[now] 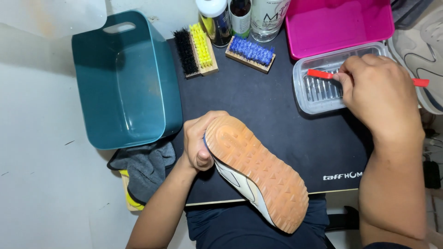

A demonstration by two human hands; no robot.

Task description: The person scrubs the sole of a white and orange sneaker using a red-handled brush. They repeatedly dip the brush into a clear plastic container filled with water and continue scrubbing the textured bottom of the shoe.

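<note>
Fingers of the left hand [199, 140] are curled tight around the rim of a sneaker [256, 173], gripping it near one end so the tan, ridged rubber sole faces up; the shoe tilts from the hand down toward the person's lap, its white side showing below the sole, over the near edge of a black mat [258, 99]. The right hand [376, 90] is closed in a pinch on a thin red-handled tool [323, 74], which lies across a clear, ribbed plastic tray [307, 94]; the far red tip sticks out past the knuckles on the other side. What the tool's working end looks like cannot be told, since the fingers cover it. Behind the tray stands a pink box [339, 23]. A teal tub [124, 80] sits to the left of the mat, with a grey cloth [145, 168] bunched below it. Three brushes, black [185, 50], yellow [202, 46] and blue [250, 51], lie at the back beside some bottles [240, 16].
</note>
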